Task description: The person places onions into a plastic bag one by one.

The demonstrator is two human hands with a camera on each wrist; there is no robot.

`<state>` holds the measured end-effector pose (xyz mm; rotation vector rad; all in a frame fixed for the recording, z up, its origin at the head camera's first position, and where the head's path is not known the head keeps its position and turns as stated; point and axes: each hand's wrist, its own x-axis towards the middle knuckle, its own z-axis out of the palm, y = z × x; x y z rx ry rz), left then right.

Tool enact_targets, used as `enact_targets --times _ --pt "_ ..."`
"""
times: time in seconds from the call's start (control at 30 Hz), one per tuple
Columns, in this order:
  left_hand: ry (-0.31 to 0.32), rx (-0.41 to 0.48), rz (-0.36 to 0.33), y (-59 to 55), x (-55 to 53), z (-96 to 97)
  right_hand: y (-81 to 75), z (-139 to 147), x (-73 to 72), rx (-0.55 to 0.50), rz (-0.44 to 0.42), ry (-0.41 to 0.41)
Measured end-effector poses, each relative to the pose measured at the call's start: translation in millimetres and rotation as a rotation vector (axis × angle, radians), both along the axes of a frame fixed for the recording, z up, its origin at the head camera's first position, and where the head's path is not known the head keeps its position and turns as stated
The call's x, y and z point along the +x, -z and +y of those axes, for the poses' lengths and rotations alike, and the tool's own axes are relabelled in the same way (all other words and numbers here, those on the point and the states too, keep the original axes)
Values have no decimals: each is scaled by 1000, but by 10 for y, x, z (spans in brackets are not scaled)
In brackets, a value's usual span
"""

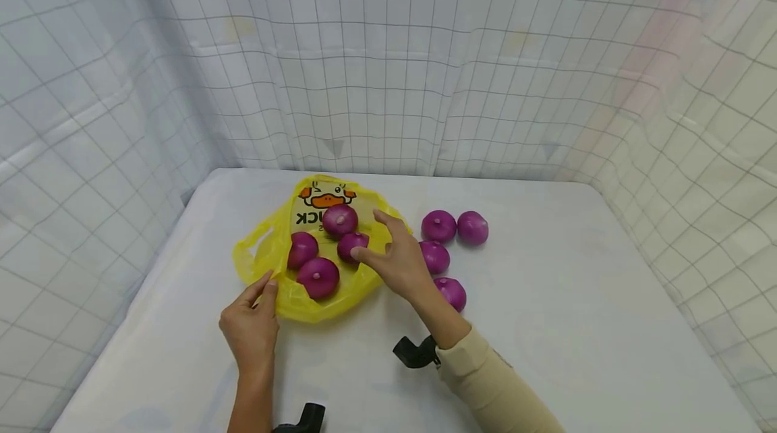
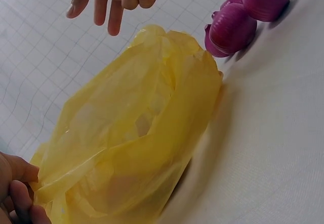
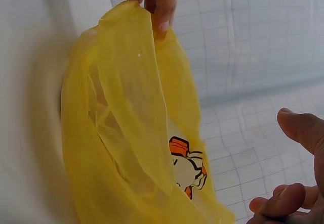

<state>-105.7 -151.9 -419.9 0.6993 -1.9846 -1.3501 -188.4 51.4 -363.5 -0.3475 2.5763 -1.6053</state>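
Note:
A yellow plastic bag [image 1: 312, 310] with a duck print [image 1: 328, 195] lies spread with its mouth toward me. Several purple-red onions [image 1: 318, 278] sit inside it. My left hand [image 1: 250, 325] pinches the bag's near left edge between thumb and fingertips. Over the bag's right side hovers my right hand [image 1: 400, 261], thumb and fingers spread apart and holding nothing. Its thumb overlaps a smaller onion [image 1: 351, 246] in the head view. From the right wrist, the bag [image 3: 126, 107] hides the onions behind its yellow film.
Several more onions [image 1: 438, 226] rest on the white-covered table [image 1: 546, 325] just right of the bag, partly behind my right hand and forearm. White grid-patterned curtains [image 1: 388, 82] hang along the back and both sides.

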Motion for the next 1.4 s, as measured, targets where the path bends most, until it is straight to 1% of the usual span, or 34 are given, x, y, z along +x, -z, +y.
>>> enact_targets --times 0.27,0.5,0.6,0.7,0.9,1.0,1.3,1.4 --pt "-6 -11 18 6 -21 -11 76 161 -15 -51 -7 62" --pt "-6 -11 13 21 -29 -9 139 304 -76 -35 35 112" --pt "-3 -13 12 26 -30 -10 158 394 -130 -28 31 139" --pt "-3 -14 12 28 -31 -12 181 509 -201 -22 7 167" --pt "2 -3 2 23 -25 -17 223 760 -315 -45 -77 231" --pt "6 4 -1 16 -23 -10 253 881 -365 -31 -100 255" --pt "12 3 -23 27 -28 -5 458 1185 -584 50 -43 317" --pt "19 2 -20 23 -37 10 497 1283 -639 68 -25 343"
